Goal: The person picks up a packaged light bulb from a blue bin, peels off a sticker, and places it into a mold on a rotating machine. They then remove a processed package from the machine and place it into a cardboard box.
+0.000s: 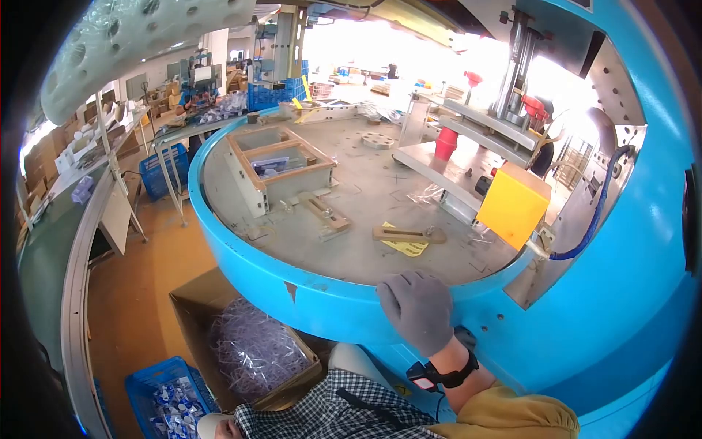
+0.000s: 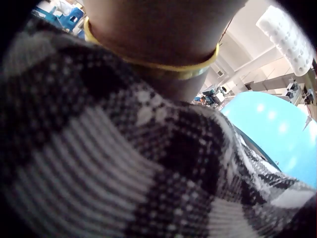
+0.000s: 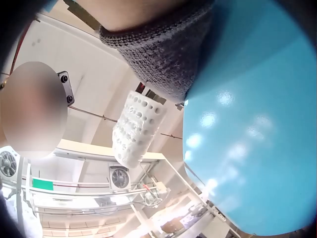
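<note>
My right hand point(image 1: 417, 311), in a grey glove, rests on the blue rim point(image 1: 322, 293) of a round machine table. Its fingers look bent, but their tips are hidden, so a grip on the rim cannot be made out. Only the glove's cuff point(image 3: 158, 54) shows in the right wrist view, beside the blue machine body point(image 3: 247, 109). Beyond the hand, a slotted bar point(image 1: 406, 234) lies over a yellow label point(image 1: 409, 249). My left hand is not visible; checked cloth point(image 2: 99, 163) fills most of the left wrist view, below a yellow band point(image 2: 168, 67) around the wrist.
A wooden-edged frame point(image 1: 292, 175) holding clear pieces stands on the table's left part. A press with a yellow block point(image 1: 514, 205) is at the right. Below the rim are a carton of clear plastic pieces point(image 1: 256, 355) and a blue crate point(image 1: 139, 388).
</note>
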Demonstrator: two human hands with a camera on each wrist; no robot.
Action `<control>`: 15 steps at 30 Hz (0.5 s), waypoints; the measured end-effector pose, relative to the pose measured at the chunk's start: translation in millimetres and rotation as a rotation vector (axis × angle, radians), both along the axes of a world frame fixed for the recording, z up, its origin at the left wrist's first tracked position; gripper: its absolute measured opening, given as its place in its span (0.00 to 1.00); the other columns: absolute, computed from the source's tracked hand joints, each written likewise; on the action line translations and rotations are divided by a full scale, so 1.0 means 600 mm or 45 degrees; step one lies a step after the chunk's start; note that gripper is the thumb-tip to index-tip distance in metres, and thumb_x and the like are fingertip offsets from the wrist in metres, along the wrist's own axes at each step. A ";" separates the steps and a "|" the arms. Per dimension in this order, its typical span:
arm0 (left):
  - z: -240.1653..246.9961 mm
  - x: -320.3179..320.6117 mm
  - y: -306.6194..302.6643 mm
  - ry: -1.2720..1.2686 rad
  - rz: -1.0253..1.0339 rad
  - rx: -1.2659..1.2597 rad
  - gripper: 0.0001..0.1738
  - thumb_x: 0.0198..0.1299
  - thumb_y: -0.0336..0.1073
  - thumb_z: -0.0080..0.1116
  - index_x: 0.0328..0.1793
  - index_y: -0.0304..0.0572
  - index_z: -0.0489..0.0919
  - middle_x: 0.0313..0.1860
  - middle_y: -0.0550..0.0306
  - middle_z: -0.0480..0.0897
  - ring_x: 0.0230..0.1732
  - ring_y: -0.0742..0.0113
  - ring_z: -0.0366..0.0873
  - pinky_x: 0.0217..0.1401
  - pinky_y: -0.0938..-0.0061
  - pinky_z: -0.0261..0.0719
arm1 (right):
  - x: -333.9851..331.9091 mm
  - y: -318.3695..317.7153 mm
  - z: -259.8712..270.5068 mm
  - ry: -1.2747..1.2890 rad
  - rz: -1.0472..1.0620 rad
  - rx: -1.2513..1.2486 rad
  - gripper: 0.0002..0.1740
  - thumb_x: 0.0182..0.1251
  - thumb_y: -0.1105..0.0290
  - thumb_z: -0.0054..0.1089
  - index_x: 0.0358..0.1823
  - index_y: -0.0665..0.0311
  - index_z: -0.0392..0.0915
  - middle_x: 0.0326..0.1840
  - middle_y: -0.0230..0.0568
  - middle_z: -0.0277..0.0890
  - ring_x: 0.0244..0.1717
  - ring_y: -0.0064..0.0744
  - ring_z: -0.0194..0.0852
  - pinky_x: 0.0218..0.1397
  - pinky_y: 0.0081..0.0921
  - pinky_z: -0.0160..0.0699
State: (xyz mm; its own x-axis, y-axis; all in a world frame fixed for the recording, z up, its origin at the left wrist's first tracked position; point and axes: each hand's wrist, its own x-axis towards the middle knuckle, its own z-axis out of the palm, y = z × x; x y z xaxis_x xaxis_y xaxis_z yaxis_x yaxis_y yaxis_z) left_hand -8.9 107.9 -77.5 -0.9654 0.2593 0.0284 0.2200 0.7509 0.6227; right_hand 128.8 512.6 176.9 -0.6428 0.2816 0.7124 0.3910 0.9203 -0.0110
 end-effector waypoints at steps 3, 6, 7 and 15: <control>0.003 -0.001 0.001 -0.014 -0.004 -0.018 0.17 0.65 0.47 0.50 0.44 0.41 0.81 0.37 0.40 0.82 0.38 0.41 0.79 0.43 0.59 0.76 | 0.000 0.000 0.000 -0.011 0.003 -0.001 0.09 0.61 0.63 0.56 0.26 0.56 0.73 0.20 0.36 0.72 0.23 0.38 0.73 0.25 0.36 0.70; -0.005 -0.001 0.000 -0.041 -0.001 0.003 0.17 0.65 0.46 0.49 0.44 0.41 0.81 0.37 0.40 0.82 0.38 0.40 0.79 0.42 0.59 0.76 | -0.002 0.000 -0.005 -0.001 -0.004 -0.008 0.09 0.61 0.64 0.56 0.25 0.57 0.73 0.19 0.36 0.71 0.23 0.38 0.73 0.26 0.36 0.70; -0.007 -0.002 -0.001 -0.047 -0.005 -0.010 0.17 0.66 0.45 0.49 0.44 0.40 0.80 0.36 0.40 0.82 0.38 0.41 0.79 0.42 0.60 0.76 | -0.002 -0.001 -0.004 -0.006 0.001 -0.006 0.09 0.61 0.64 0.56 0.25 0.57 0.73 0.19 0.36 0.71 0.24 0.38 0.73 0.27 0.35 0.71; -0.012 0.002 -0.005 -0.056 -0.019 0.121 0.14 0.65 0.40 0.50 0.44 0.37 0.80 0.39 0.44 0.83 0.39 0.51 0.79 0.47 0.65 0.75 | 0.031 0.026 0.042 -0.140 0.171 -0.341 0.09 0.61 0.64 0.56 0.29 0.61 0.76 0.25 0.43 0.74 0.29 0.47 0.74 0.33 0.39 0.73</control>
State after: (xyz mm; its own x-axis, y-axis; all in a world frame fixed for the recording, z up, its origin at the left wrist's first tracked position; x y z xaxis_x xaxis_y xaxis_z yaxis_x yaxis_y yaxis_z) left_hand -7.9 105.1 -84.8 -0.9622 0.2721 0.0115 0.2020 0.6848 0.7002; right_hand 147.6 528.3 202.0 -0.7562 0.3568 0.5485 0.2782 0.9340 -0.2239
